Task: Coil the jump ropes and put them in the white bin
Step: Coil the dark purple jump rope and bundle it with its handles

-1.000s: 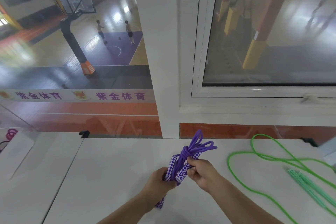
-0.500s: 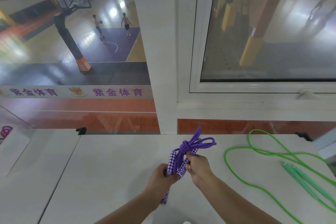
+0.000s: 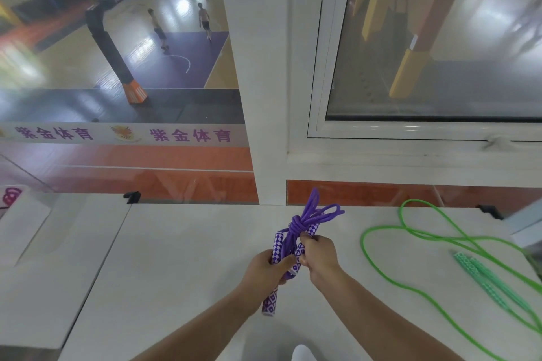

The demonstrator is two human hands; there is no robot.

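From the head camera, the purple jump rope (image 3: 296,231) is held up just above the white table (image 3: 176,258), a little way from the window post. The left hand (image 3: 265,268) curls round its checked handles. The right hand (image 3: 318,255) pinches the wrapped cord beside them. This rope looks soft, light and floppy, so holding the stiff handles is probably best. The green jump rope (image 3: 410,243) lies loose on the table, right of the purple one.

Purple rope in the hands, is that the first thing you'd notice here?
Yes: the purple jump rope, bundled and knotted, is gripped by the left hand and right hand in the middle. Next, the bright green jump rope sprawls uncoiled on the white table to the right.
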